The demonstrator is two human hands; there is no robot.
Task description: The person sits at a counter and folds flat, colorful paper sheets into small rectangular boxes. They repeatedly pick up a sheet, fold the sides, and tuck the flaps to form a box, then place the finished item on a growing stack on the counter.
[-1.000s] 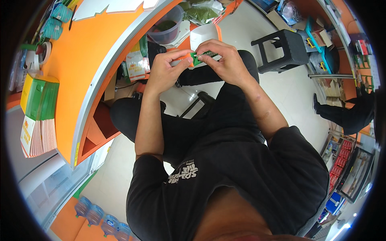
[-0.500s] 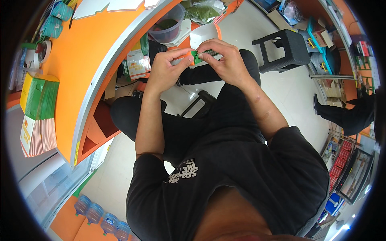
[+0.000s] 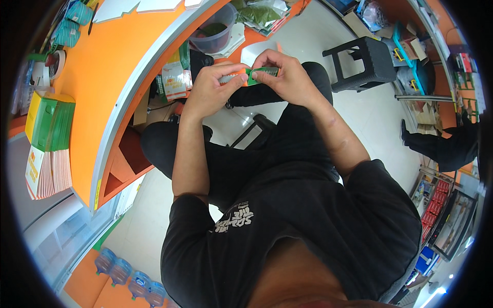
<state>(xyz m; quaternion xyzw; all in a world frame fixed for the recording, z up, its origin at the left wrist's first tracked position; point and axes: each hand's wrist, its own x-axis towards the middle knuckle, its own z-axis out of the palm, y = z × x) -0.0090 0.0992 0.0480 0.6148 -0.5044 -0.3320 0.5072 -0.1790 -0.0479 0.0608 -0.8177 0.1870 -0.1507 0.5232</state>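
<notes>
My hands meet in front of me above my knees, holding a small bundle of green-and-orange printed card [image 3: 250, 77] with pale, ridged layered edges. My left hand [image 3: 213, 90] grips its left end between thumb and fingers. At the middle and right end, my right hand [image 3: 287, 79] has its thumb pressed on the green part, fingers curled behind. Most of the bundle hides behind my fingers. Just beyond my right hand shows a white container with an orange edge [image 3: 255, 50]. Farther left, a similar banded stack of green, yellow and white card packs [image 3: 49, 138] sits on the orange counter [image 3: 118, 56].
A clear plastic tub [image 3: 213, 33] stands beyond my left hand. More printed packs [image 3: 176, 79] lie beside the counter edge. To the right is a black stool [image 3: 370, 64]; farther right, another person's dark-clothed legs [image 3: 436, 149]. Large blue water bottles [image 3: 121, 272] line the lower left.
My right hand has turned slightly and its thumb now lies on the green part, showing more of the bundle's right end. My left hand has hardly moved.
</notes>
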